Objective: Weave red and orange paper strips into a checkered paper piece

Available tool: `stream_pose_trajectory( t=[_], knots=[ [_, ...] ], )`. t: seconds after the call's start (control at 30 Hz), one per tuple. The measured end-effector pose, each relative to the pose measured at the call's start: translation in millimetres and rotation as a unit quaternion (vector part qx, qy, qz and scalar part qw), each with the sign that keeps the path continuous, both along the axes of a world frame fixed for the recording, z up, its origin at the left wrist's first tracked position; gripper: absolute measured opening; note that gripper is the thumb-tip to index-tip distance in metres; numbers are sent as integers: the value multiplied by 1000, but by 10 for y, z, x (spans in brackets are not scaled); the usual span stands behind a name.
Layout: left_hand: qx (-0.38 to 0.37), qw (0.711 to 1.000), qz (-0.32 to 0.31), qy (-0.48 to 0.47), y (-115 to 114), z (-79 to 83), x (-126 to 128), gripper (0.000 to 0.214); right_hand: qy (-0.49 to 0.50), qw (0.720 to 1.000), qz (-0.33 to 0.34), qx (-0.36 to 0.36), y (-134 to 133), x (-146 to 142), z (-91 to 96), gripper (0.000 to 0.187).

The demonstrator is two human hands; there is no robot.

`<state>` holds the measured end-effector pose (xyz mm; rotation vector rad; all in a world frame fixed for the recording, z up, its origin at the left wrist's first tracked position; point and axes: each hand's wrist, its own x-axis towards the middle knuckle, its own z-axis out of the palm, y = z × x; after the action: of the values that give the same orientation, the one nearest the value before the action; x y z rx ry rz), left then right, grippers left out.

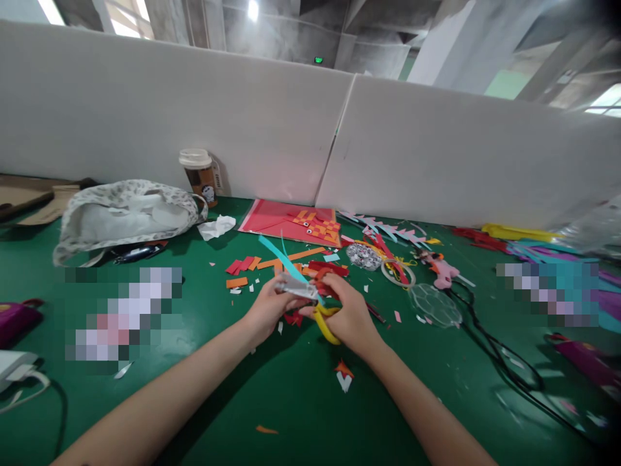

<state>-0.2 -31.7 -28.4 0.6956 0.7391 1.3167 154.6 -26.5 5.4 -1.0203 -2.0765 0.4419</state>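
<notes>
My right hand (352,310) is closed round scissors (328,329) with yellow handles; their blades point away and are partly hidden between the hands. My left hand (266,307) pinches a small pale grey piece (298,286), perhaps paper, close to the blades. A light blue paper strip (283,257) rises from between the hands; which fingers hold it is hard to see. Beyond them lie orange strips (295,257) and red paper pieces (242,264). A small orange and white paper shape (344,377) rests nearer to me than the right hand.
A woven orange paper fish (315,224) lies on a red sheet (272,219). Left stand a cloth bag (121,217) and a lidded cup (198,178). Right lie a tape ring (398,274), a clear plastic palette (435,306) and a black cord (490,343). A white partition (169,103) backs the green table (310,427).
</notes>
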Motion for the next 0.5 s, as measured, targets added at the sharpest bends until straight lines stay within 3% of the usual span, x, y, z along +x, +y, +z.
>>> stream_pose_trajectory(
  t=[0.1,0.2,0.33,0.5],
  knots=[
    [28,998,40,-31,66,64,-165,17,-3,996,-90,6,50,89,39,34],
    [38,996,61,-58,143,121,-358,12,-101,985,-137,14,99,194,80,36],
    [80,992,61,-77,221,143,-510,13,-216,967,-138,-18,134,288,97,36],
    [102,990,55,-86,253,81,-524,14,-243,956,-109,-121,139,323,87,40]
  ],
)
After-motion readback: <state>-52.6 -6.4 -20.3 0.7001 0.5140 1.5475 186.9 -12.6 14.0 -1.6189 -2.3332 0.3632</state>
